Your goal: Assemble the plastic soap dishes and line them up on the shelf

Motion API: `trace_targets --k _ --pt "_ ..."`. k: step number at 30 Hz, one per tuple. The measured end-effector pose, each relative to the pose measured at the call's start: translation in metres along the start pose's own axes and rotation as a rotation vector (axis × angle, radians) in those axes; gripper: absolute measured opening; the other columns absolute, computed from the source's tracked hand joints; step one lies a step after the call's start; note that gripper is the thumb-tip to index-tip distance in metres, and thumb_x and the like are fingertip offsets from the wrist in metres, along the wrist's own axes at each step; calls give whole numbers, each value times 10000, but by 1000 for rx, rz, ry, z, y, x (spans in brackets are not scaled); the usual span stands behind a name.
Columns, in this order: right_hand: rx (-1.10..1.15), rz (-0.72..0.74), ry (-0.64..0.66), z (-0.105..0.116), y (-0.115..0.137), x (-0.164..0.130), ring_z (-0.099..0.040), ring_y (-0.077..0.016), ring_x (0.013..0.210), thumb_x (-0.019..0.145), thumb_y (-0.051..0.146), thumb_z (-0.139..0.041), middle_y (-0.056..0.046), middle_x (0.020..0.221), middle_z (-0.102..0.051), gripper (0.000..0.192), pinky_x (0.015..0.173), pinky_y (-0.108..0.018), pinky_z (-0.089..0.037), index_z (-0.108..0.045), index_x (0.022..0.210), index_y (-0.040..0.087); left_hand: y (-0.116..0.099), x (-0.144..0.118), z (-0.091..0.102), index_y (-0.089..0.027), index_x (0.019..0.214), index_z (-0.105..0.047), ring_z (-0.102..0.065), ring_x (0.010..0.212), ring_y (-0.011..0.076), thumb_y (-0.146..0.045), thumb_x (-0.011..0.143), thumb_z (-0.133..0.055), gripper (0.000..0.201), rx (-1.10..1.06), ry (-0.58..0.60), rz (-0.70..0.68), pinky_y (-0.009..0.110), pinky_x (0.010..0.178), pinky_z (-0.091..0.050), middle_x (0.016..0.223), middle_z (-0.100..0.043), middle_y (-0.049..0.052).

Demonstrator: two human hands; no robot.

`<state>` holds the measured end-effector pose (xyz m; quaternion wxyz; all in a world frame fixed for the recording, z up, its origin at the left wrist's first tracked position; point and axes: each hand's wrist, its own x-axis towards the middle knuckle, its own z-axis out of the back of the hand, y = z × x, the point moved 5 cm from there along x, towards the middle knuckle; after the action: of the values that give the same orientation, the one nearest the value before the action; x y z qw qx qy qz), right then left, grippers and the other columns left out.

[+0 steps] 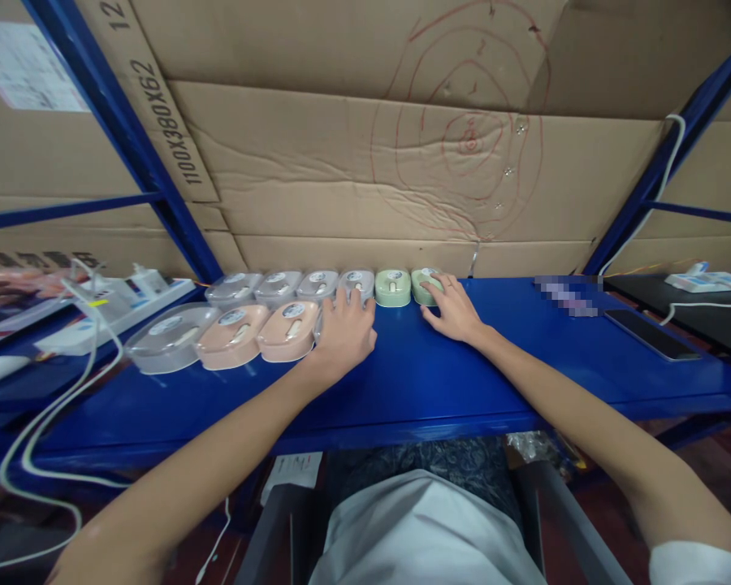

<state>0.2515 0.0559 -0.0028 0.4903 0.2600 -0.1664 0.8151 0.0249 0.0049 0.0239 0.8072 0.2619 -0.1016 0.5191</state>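
Two rows of small oval lidded containers with clear domed lids and round labels stand on the blue table. My left hand [344,331] curls over a container at the right end of the front row, which it mostly hides. Its fingertips are close to a grey container [356,286] in the back row. Beside it in the front row are two peach containers [289,333] and a larger grey one [171,340]. My right hand [456,307] is closed round a light green container [425,292], thumb at the front, fingers on the far side. Another green container [393,290] stands just left of it.
A phone [651,335] lies on the right of the table, near a blurred-out item [566,295]. Power strips [118,317] and white cables [91,382] crowd the left side. A cardboard wall [317,179] rises behind, between blue posts [176,223]. Another person's hand [12,284] shows at far left.
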Motion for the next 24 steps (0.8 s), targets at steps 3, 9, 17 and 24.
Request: trace_targets --k 3,9,17,24 --pt "-5 -29 56 -9 -6 -1 -388 -459 1562 997 419 -602 -269 1642 -481 642 1251 -649 -373 -538 1556 110 -1 0 0 -106 1284 -701 -550 1258 480 -227 962 -573 366 -22 -1 -4 566 950 -481 1336 -628 267" --pt "-7 -47 65 -9 -8 -1 -476 -451 1480 996 419 -601 -247 1572 -548 615 1198 -629 -422 -542 1541 141 -9 0 2 -125 1282 -698 -520 1301 476 -295 1002 -588 345 -55 -28 -69 596 1044 -448 1354 -621 253" --pt "-50 -86 33 1 -3 2 -563 -438 1307 1014 423 -556 -271 1411 -611 548 1120 -575 -475 -590 1447 89 -34 -8 11 -117 1240 -695 -493 1375 404 -309 1050 -579 294 -250 -115 -492 539 1191 -419 1332 -625 203" --pt "-40 -112 34 -2 -3 0 -536 -461 1339 1000 421 -574 -283 1455 -580 555 1132 -607 -454 -590 1451 97 -41 -13 3 -141 1212 -701 -586 1229 311 -270 1086 -545 239 -443 -79 -682 441 1101 -505 1232 -673 150"
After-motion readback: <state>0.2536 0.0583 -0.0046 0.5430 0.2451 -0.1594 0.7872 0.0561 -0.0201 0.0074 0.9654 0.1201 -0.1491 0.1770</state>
